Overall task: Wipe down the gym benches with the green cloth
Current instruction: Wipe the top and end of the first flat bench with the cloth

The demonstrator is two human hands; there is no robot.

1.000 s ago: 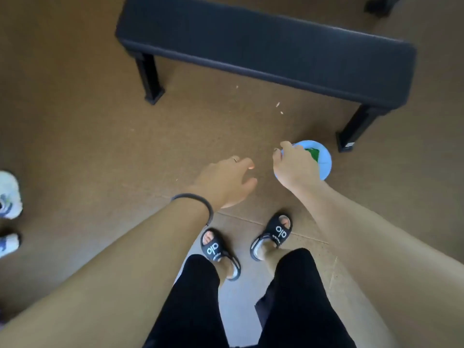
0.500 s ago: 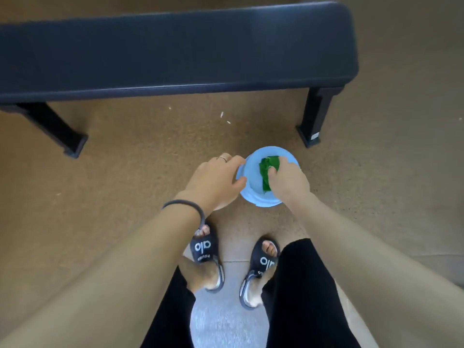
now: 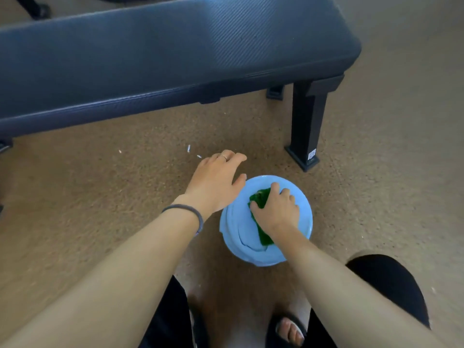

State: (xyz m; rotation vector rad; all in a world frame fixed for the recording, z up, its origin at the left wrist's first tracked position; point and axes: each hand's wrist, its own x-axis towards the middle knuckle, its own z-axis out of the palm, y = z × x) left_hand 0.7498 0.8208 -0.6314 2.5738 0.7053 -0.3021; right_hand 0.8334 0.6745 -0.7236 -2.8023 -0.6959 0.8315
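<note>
A light blue bucket (image 3: 234,237) stands on the brown floor in front of me. The green cloth (image 3: 258,199) lies inside it, partly hidden under my right hand (image 3: 275,209), whose fingers curl around the cloth. My left hand (image 3: 216,180) hovers beside the bucket's left rim with its fingers relaxed, the thumb close to the rim. A long black padded gym bench (image 3: 163,54) stretches across the top of the view, just beyond the bucket.
The bench's black right leg (image 3: 305,129) stands on the floor just up and right of the bucket. Small white scraps (image 3: 188,148) lie on the floor beyond my left hand. My sandalled foot (image 3: 288,330) is below the bucket. Another bench leg (image 3: 35,7) shows top left.
I have bent lower, so the bench and bucket look larger. My right hand has sunk deeper into the bucket and closed over the green cloth. My left hand stays at the rim.
</note>
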